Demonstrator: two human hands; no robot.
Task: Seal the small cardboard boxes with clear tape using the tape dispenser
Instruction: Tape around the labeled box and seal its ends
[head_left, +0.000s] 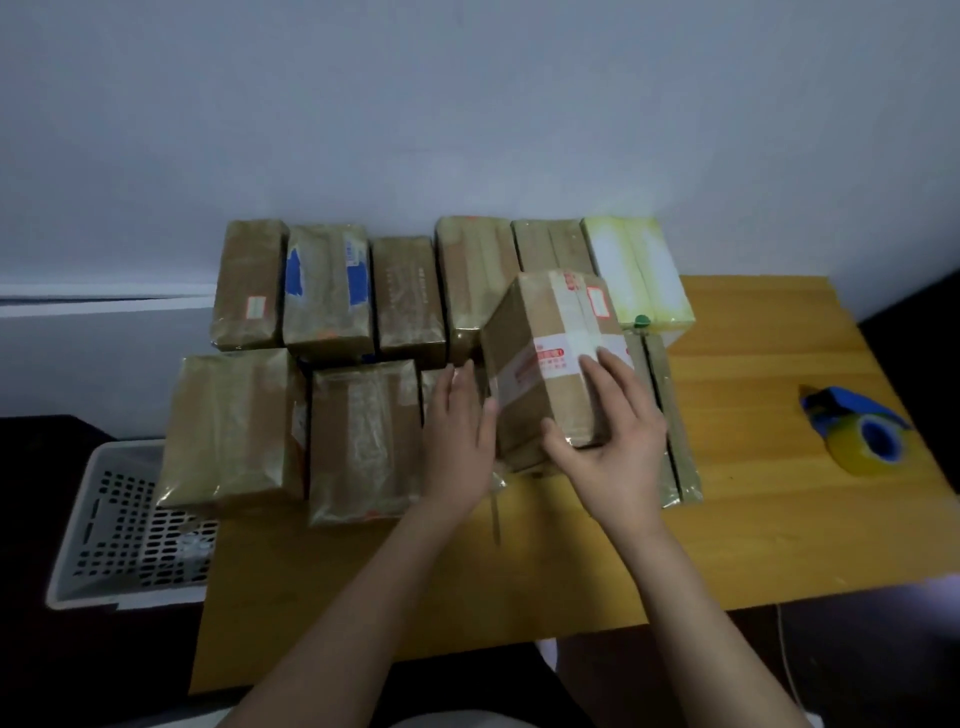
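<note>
Both forearms reach forward over the near edge of the worktop (753, 519), and my hands meet on one small cardboard box (540, 384) that is tipped up over the packed rows of boxes (363, 436). My left hand (460, 436) lies flat with straight fingers against the box's left face. My right hand (613, 447) grips its near right corner, thumb hooked under the near end and fingers spread over the top. The long axis of the box runs away from me, leaning a little to the right at its far end. The tape dispenser (857, 431), blue with a roll of clear tape, lies alone on the worktop well off to my right, roll end toward me. My right hand is plainly the nearer, so I judge it should let go and reach sideways for the dispenser while the left steadies the box. As for writing, a white band with red print (550, 361) crosses the top of the box, and a small red-bordered label (597, 301) sits near its far end. The characters on both are too blurred to read. One box in the back row carries blue tape patches (296, 275), and another a small pale label (255, 306), also unreadable.
</note>
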